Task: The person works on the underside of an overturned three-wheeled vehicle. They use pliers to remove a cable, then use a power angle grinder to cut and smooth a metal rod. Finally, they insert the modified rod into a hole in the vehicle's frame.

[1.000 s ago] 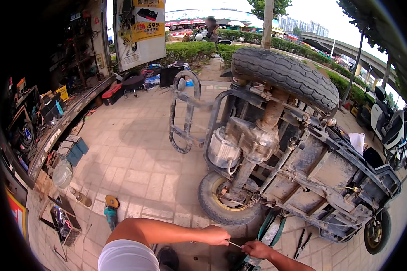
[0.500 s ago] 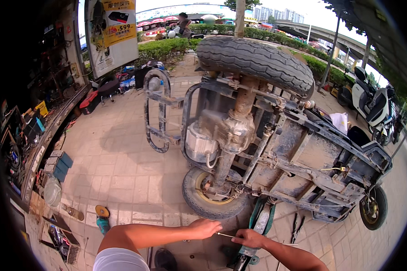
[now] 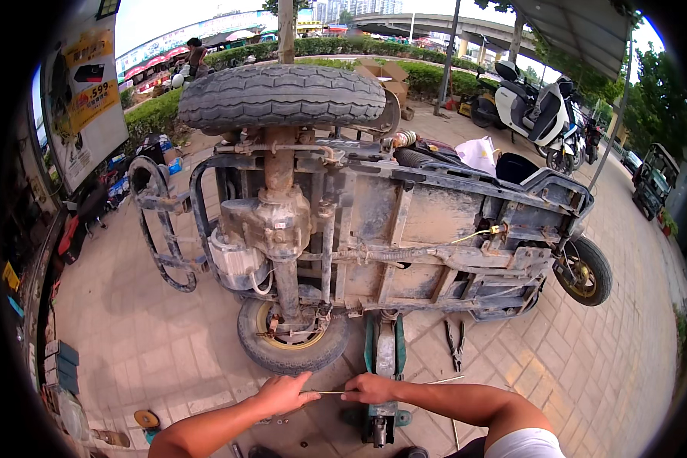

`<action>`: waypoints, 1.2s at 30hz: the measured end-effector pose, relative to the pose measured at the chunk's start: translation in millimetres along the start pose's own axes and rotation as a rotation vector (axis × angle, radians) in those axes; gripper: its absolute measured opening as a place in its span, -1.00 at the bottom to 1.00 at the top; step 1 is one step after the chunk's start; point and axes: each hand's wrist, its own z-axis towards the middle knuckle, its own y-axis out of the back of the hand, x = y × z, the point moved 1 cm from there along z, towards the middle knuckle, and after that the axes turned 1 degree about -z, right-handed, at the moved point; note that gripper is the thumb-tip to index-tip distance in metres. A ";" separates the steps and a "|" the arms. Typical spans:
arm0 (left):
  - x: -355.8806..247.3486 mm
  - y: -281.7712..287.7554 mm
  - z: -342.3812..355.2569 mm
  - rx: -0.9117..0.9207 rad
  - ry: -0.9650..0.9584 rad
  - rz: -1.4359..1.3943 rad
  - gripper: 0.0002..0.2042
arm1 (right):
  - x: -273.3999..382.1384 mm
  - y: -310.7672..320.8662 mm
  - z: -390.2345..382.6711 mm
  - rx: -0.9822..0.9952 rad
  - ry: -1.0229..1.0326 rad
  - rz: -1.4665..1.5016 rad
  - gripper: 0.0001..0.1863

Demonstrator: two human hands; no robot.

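Note:
Near the bottom centre, a thin yellowish rod (image 3: 329,392) stretches level between my two hands. My left hand (image 3: 281,395) pinches its left end between thumb and fingers. Closed around the other end is my right hand (image 3: 369,388). Just beyond them, a three-wheeled vehicle (image 3: 404,229) lies on its side, its dirty underside facing me. Its lower rear wheel (image 3: 291,359) is nearest my left hand. A green floor jack (image 3: 385,347) reaches under the frame beside my right hand.
Pliers (image 3: 455,347) and thin rods (image 3: 444,379) lie on the paving right of the jack. An angle grinder (image 3: 146,420) and toolboxes (image 3: 61,366) are at the lower left. The upper wheel (image 3: 282,95) and rear bumper frame (image 3: 164,221) stick out. Scooters (image 3: 538,114) stand at far right.
The view has swung right, so the vehicle sits further left. My hands have moved apart a little, and more of the rod shows between them.

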 end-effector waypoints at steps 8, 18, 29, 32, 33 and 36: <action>4.1 8.4 0.2 0.027 0.025 -0.042 -0.40 | 1.5 3.5 2.2 -0.037 0.004 -0.014 -0.57; -10.4 13.1 -4.7 0.001 0.063 0.079 -0.48 | 17.0 13.1 -0.2 -0.012 -0.080 -0.005 -0.58; 64.5 18.9 28.9 -0.404 0.274 -2.110 -0.27 | 58.8 27.7 5.0 -0.199 -0.101 0.176 -0.52; -13.5 68.6 35.4 -0.056 -0.300 -2.350 -0.23 | 116.5 29.0 9.2 -0.318 0.080 0.355 -0.55; -31.2 87.2 38.7 0.102 -0.573 -2.365 -0.20 | 130.5 34.6 8.4 -0.328 0.080 0.370 -0.56; -76.7 141.7 31.1 0.396 -1.194 -2.100 -0.15 | 166.5 58.7 1.5 -0.417 0.156 0.379 -0.61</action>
